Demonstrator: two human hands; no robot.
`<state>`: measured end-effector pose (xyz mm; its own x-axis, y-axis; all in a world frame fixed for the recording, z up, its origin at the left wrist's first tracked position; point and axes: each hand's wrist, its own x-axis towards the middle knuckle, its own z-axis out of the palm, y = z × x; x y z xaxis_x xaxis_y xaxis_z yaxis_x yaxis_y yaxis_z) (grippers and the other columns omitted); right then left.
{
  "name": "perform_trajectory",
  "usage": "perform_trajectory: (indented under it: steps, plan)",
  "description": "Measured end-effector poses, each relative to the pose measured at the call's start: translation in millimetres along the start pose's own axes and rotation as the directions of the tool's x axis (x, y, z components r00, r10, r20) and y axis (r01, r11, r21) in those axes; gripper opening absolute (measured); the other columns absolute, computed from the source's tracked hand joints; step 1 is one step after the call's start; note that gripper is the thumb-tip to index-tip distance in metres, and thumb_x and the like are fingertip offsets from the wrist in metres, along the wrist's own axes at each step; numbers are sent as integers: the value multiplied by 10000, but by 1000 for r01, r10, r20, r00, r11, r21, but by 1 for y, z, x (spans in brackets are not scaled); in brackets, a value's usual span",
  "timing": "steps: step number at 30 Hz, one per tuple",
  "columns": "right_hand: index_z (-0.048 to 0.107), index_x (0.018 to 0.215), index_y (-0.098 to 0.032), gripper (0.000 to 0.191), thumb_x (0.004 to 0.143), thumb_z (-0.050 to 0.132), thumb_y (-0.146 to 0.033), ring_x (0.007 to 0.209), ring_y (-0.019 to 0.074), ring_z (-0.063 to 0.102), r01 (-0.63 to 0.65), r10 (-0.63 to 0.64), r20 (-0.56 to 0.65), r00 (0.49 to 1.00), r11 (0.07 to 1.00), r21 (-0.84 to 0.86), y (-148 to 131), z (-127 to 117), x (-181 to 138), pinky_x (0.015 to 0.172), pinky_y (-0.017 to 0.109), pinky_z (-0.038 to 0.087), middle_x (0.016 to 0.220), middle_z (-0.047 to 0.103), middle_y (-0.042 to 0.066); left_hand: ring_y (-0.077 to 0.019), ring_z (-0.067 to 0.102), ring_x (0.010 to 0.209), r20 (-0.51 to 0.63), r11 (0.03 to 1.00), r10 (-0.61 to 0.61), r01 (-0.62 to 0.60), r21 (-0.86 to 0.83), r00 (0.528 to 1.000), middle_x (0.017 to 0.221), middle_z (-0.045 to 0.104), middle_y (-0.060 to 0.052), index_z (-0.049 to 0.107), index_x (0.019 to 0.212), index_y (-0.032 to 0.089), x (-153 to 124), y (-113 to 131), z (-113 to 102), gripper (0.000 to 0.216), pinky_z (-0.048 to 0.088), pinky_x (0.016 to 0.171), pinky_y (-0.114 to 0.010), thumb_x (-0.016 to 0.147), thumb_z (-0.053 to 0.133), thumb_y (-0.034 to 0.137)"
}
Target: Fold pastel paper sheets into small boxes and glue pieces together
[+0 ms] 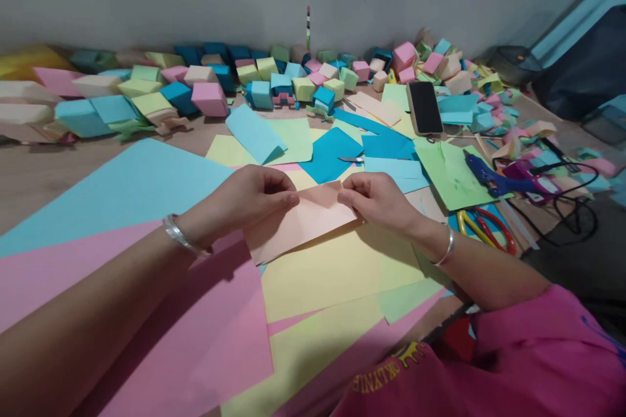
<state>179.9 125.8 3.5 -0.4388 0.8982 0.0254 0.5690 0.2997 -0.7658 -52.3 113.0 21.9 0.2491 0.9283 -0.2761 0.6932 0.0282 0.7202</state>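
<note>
A peach sheet of paper [300,225] is held up off the table between my two hands. My left hand [247,199] pinches its upper edge near the middle, thumb in front and fingers behind. At the upper right corner, my right hand [376,195] grips the same sheet between thumb and curled fingers. The paper tilts, its lower left corner hanging lowest. Beneath it lie a yellow sheet [337,273], a large pink sheet [210,332] and a large light blue sheet [132,189]. Just beyond my hands is a dark blue sheet [330,153].
Rows of folded paper boxes [210,99] line the wall. A phone [424,107] lies at the back right. Nearer are a blue glue gun [489,176] with its cable, scissors with red and yellow handles [484,228], and a green sheet [445,169]. Paper scraps lie at far right.
</note>
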Motion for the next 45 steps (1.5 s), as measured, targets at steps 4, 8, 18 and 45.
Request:
perform_trajectory:
  steps: [4,8,18,45]
  plan:
    - [450,532,-175,314,833,534,-200,530,76,384,63,-61,56,997,998,-24,-6,3,-5,545,251,266,522,442,-51,-118,515,593,39,991,132,-133,15,990,647,633,6,677,713,187,-4,6,8,275,363,518,-224,807,564,420]
    - [422,551,-177,321,857,516,-206,530,72,371,97,-96,143,985,995,0,-13,8,-12,545,248,252,532,424,-56,-111,495,606,26,980,191,-189,-58,981,665,630,12,691,741,184,-11,12,21,290,355,537,-229,840,520,396]
    - [512,562,-165,287,842,559,-208,506,62,444,22,-24,144,989,1000,17,-17,7,-18,526,219,288,534,564,-39,-108,445,552,-257,984,87,-124,-131,962,560,516,17,622,599,166,-12,16,18,312,316,507,-236,801,558,395]
    - [610,601,-165,182,763,604,-248,461,90,533,-145,135,70,988,976,161,-20,2,-19,434,207,355,558,659,13,-142,565,644,-111,959,-4,-27,-281,994,757,709,-35,761,746,205,-10,8,4,266,424,516,-226,724,690,461]
